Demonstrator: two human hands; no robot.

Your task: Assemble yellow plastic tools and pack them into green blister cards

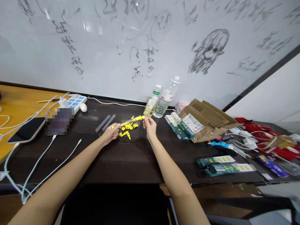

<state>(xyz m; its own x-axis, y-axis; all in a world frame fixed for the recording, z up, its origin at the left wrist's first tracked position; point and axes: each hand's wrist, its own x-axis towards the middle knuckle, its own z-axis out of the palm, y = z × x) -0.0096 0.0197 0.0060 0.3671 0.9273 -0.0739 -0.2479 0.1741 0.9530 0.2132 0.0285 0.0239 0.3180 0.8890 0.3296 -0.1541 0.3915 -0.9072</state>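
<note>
Stretched between two hands just above the dark wooden bench (140,162), a slim clear tube with yellow fittings (131,120) takes centre stage! The left hand (111,133) pinches one end, the right hand (149,126) pinches the yellow tip. Beneath lie small yellow plastic parts (125,135); two clear tubes (105,123) sit left, two clear plastic bottles (164,101) stand behind, right.

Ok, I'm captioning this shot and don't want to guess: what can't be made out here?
All in the head view:
- Device screen: pixelated.
- Fine print on the white label: too small.
- Gripped parts of the yellow-and-clear piece: behind the fingers of the left hand and right hand.
- Count of loose yellow parts: small, overlapping.
- Topmost whiteboard writing: cut off by the top edge.
</note>
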